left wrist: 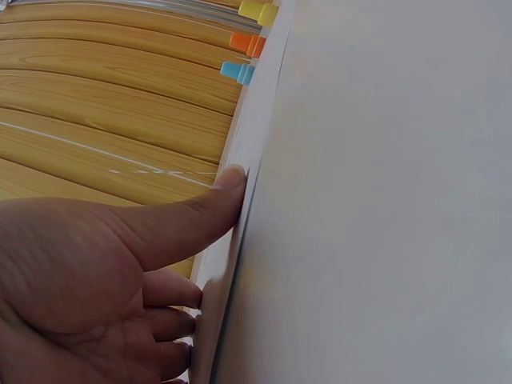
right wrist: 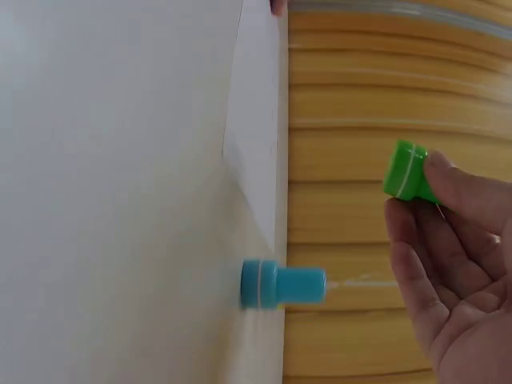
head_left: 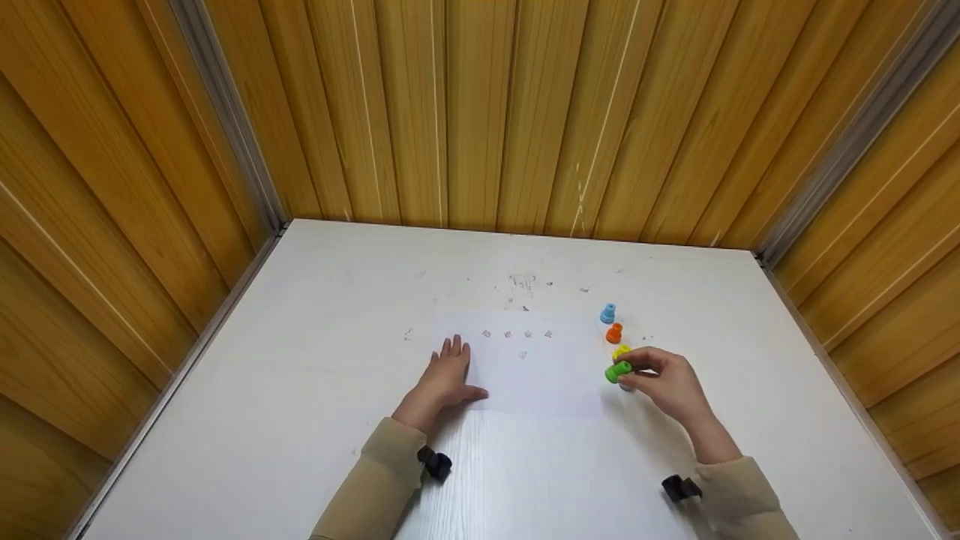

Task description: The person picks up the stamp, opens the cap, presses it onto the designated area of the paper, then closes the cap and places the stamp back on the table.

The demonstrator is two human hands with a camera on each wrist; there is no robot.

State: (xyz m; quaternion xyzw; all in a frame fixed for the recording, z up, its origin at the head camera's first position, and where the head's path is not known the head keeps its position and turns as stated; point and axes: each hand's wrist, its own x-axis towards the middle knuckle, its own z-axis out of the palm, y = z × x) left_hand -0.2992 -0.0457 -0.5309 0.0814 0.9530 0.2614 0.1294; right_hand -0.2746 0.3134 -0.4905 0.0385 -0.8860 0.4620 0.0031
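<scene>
My left hand [head_left: 448, 379] lies spread on the left edge of a white sheet of paper [head_left: 540, 386], fingers straight and thumb out along it. My right hand [head_left: 670, 384] pinches a small green stamp [head_left: 618, 371] between thumb and fingers, raised above the table near the paper's right edge. In the right wrist view the green stamp [right wrist: 406, 170] is tilted, its wide end away from the palm. A blue stamp [right wrist: 284, 284] stands upright below that hand. A row of small marks [head_left: 517, 334] crosses the paper's upper part, with one mark [head_left: 523, 355] beneath.
Right of the paper stand a light blue stamp [head_left: 608, 313], an orange stamp [head_left: 614, 333] and a yellow stamp [head_left: 621, 351], the yellow one partly hidden by the right hand. Dark smudges [head_left: 523, 283] mark the white table [head_left: 360, 300] behind the paper. Wood-patterned walls [head_left: 480, 112] enclose it.
</scene>
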